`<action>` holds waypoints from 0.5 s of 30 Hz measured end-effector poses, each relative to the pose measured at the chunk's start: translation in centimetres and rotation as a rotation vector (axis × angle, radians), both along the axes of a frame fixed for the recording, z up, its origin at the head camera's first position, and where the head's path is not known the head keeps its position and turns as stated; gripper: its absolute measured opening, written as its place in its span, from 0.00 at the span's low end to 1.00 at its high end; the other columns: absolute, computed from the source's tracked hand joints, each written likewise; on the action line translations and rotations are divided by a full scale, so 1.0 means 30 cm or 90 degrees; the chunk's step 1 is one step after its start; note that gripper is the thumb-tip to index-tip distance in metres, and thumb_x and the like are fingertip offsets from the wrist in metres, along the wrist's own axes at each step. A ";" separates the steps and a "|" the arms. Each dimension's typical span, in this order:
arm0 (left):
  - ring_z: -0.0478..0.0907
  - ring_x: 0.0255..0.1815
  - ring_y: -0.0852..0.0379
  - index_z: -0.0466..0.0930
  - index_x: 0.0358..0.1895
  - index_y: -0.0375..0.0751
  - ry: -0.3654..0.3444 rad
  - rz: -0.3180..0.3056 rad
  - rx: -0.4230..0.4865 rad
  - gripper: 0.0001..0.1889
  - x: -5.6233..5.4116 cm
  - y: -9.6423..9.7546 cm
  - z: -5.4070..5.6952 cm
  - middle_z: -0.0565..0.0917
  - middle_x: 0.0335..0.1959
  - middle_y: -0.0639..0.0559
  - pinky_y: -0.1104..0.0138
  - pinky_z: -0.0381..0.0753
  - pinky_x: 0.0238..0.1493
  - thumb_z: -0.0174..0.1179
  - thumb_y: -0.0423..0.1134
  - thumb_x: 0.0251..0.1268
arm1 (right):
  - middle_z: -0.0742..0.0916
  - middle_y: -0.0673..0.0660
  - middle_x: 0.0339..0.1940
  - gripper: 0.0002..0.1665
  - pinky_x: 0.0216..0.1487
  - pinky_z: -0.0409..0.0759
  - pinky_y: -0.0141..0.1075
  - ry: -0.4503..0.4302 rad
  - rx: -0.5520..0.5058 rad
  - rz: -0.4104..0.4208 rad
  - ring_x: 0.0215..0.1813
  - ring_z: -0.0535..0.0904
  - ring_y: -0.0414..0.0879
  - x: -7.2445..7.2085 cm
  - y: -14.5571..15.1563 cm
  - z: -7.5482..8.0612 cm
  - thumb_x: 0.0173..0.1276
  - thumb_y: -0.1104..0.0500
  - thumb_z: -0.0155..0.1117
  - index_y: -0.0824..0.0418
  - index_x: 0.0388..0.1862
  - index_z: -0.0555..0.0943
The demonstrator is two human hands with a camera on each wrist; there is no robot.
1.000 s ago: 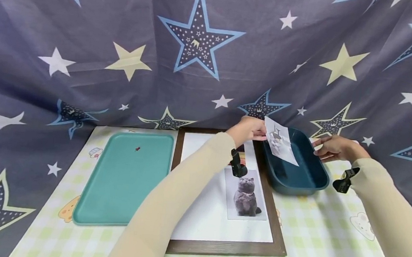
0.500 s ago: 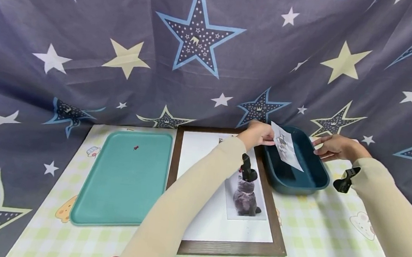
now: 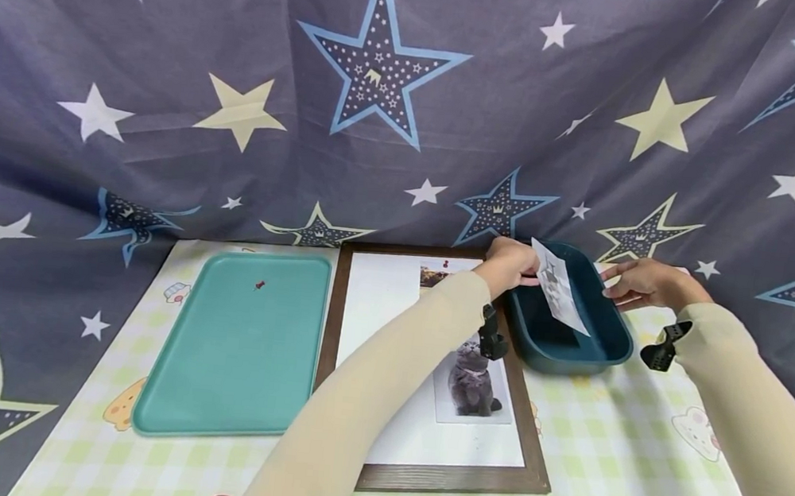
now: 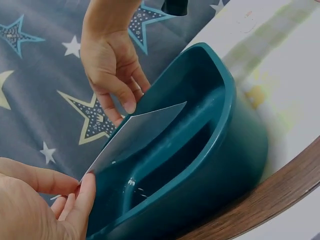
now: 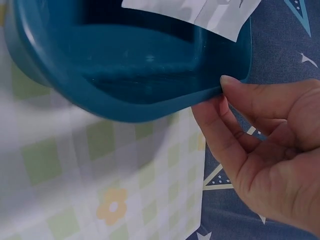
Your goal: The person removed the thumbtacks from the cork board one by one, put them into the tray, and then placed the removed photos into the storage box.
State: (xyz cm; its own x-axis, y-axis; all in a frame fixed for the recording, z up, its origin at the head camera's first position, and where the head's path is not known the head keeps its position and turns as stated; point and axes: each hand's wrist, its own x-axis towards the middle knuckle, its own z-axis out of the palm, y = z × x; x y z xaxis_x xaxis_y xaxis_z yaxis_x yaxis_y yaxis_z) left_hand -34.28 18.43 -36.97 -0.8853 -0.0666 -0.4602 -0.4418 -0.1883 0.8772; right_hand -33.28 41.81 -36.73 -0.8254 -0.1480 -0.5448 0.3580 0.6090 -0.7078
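Note:
My left hand (image 3: 509, 263) pinches a printed photo (image 3: 560, 288) by one edge between thumb and fingers. The sheet slants over the dark teal bin (image 3: 566, 366), its lower corner dipping inside the opening. In the left wrist view only the plain back of the photo (image 4: 137, 131) shows. On the bin's right side, my right hand (image 3: 653, 285) pinches the rim, with the thumb on the inner edge and fingers outside, as the right wrist view of the hand (image 5: 265, 145) shows.
Left of the bin lies a brown-framed white board (image 3: 450, 479) bearing a grey cat picture (image 3: 473, 391) and another picture (image 3: 432, 277), with a red pushpin (image 3: 446, 264) near it. Further left is a light teal tray (image 3: 236, 360) with one red pushpin (image 3: 260, 284). A starry curtain (image 3: 375, 182) hangs behind.
My left hand has moved right with the photo, carrying it further over the bin. More of the board's upper picture now shows. My right hand stays at the rim.

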 end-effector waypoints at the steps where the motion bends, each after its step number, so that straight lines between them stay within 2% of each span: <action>1: 0.68 0.21 0.52 0.73 0.33 0.32 -0.001 0.001 -0.001 0.17 0.001 0.002 -0.001 0.71 0.32 0.48 0.51 0.89 0.49 0.53 0.07 0.47 | 0.86 0.48 0.35 0.36 0.50 0.86 0.37 -0.001 0.000 0.002 0.41 0.82 0.40 -0.001 0.000 0.000 0.74 0.68 0.60 0.80 0.73 0.57; 6: 0.74 0.26 0.50 0.78 0.40 0.28 0.005 -0.008 -0.021 0.19 0.000 0.014 -0.016 0.76 0.37 0.47 0.52 0.90 0.46 0.54 0.07 0.47 | 0.85 0.47 0.36 0.36 0.50 0.86 0.37 -0.002 0.003 0.003 0.41 0.81 0.39 0.000 0.000 0.003 0.74 0.68 0.60 0.79 0.73 0.57; 10: 0.80 0.33 0.52 0.81 0.53 0.28 0.008 -0.021 -0.068 0.26 0.001 0.028 -0.028 0.82 0.50 0.47 0.54 0.91 0.42 0.56 0.09 0.49 | 0.85 0.48 0.36 0.36 0.50 0.86 0.37 -0.003 0.007 0.000 0.41 0.81 0.40 0.003 -0.006 0.010 0.74 0.68 0.59 0.79 0.74 0.57; 12: 0.83 0.37 0.53 0.82 0.55 0.30 0.004 -0.031 -0.090 0.26 0.005 0.036 -0.032 0.83 0.54 0.47 0.55 0.91 0.40 0.57 0.10 0.50 | 0.85 0.48 0.36 0.36 0.50 0.86 0.37 -0.003 0.008 -0.001 0.41 0.81 0.40 0.005 -0.008 0.012 0.74 0.68 0.59 0.79 0.74 0.57; 15: 0.87 0.39 0.52 0.84 0.51 0.32 -0.001 -0.034 -0.114 0.23 0.011 0.043 -0.034 0.86 0.48 0.47 0.56 0.91 0.36 0.59 0.12 0.52 | 0.85 0.48 0.37 0.36 0.50 0.86 0.38 -0.004 0.008 -0.001 0.41 0.81 0.39 0.006 -0.009 0.013 0.74 0.69 0.59 0.80 0.74 0.57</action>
State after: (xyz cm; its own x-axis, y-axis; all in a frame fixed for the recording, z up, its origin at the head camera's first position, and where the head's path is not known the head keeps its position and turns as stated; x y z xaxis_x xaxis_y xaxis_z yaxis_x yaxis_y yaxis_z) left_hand -33.96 19.73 -38.00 -0.8887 -0.1010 -0.4472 -0.4489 -0.0058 0.8936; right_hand -33.11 41.53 -36.34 -0.8222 -0.1392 -0.5519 0.3640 0.6169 -0.6978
